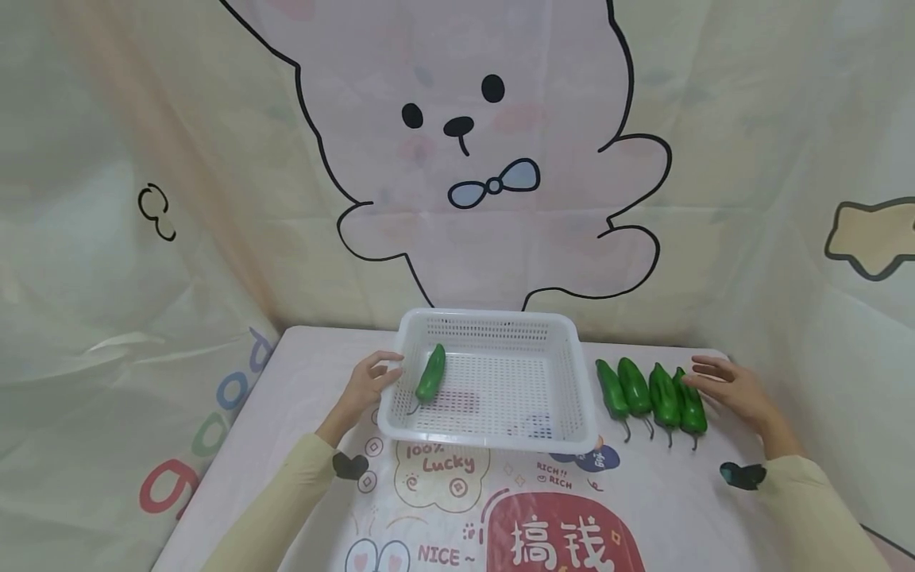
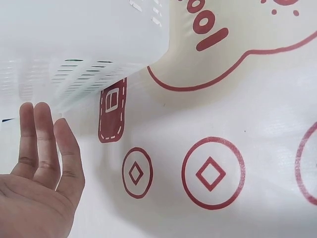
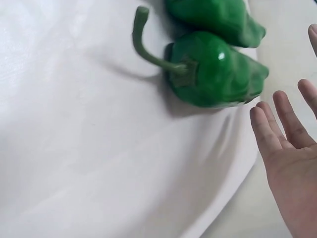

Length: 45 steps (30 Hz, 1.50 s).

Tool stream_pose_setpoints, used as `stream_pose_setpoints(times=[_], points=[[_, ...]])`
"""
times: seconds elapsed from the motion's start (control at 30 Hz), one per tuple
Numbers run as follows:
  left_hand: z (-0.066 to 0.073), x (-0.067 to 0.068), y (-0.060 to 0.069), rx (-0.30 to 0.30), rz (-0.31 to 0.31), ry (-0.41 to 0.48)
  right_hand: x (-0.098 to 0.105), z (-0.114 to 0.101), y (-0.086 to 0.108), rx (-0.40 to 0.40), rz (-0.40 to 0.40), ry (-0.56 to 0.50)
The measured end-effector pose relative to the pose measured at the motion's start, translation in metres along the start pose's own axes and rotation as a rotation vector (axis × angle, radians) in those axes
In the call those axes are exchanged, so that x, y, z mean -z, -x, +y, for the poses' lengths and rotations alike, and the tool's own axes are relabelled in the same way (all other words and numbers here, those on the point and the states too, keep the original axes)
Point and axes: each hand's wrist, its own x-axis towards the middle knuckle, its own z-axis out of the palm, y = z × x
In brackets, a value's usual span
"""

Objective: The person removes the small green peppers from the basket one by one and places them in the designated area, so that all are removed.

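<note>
A white perforated plastic basket (image 1: pixel 486 441) stands near the back of the table, with one green chili pepper (image 1: pixel 432 375) lying inside at its left. My left hand (image 1: pixel 370 387) is at the basket's left side, its fingers extended toward the wall; in the left wrist view the fingertips (image 2: pixel 43 111) are close against the basket (image 2: pixel 74 39), and whether they touch is unclear. Several more green peppers (image 1: pixel 665 397) lie side by side to the right of the basket, stems toward me. Beside the rightmost pepper (image 3: pixel 213 69), my right hand (image 1: pixel 732 389) has its fingers spread and holds nothing.
A white cloth with red prints (image 1: pixel 443 485) covers the table. Behind it hangs a curtain with a cartoon bear (image 1: pixel 465 238), and similar curtains (image 1: pixel 107 318) flank both sides. The table's right edge (image 3: pixel 223 206) runs close to the right hand.
</note>
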Motion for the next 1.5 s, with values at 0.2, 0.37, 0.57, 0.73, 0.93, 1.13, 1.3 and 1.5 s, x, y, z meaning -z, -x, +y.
stream_pose_setpoints(times=[0.2, 0.37, 0.57, 0.73, 0.93, 1.13, 1.3, 1.5], points=[[0.001, 0.0, 0.0, 0.007, 0.002, -0.009, 0.002, -0.021, 0.002, 0.057, 0.012, -0.024], [0.001, -0.001, 0.0, 0.015, 0.005, -0.017, -0.003, -0.036, 0.004, 0.1, 0.022, -0.067], [0.001, -0.002, -0.001, 0.029, 0.013, -0.014, -0.015, -0.051, 0.004, 0.177, 0.047, -0.251], [0.001, -0.001, -0.002, 0.023, 0.006, 0.002, -0.026, -0.068, 0.004, 0.26, 0.075, -0.329], [0.0, -0.001, -0.001, 0.031, 0.021, 0.003, -0.037, -0.085, -0.001, 0.341, 0.093, -0.403], [-0.001, -0.001, -0.001, 0.03, 0.022, 0.01, -0.05, -0.105, -0.009, 0.33, 0.09, -0.43], [-0.001, -0.001, -0.002, 0.026, 0.019, 0.012, -0.064, -0.122, -0.017, 0.337, 0.077, -0.457], [-0.001, -0.001, -0.001, 0.02, 0.02, 0.011, -0.081, -0.143, -0.03, 0.341, 0.036, -0.522]])
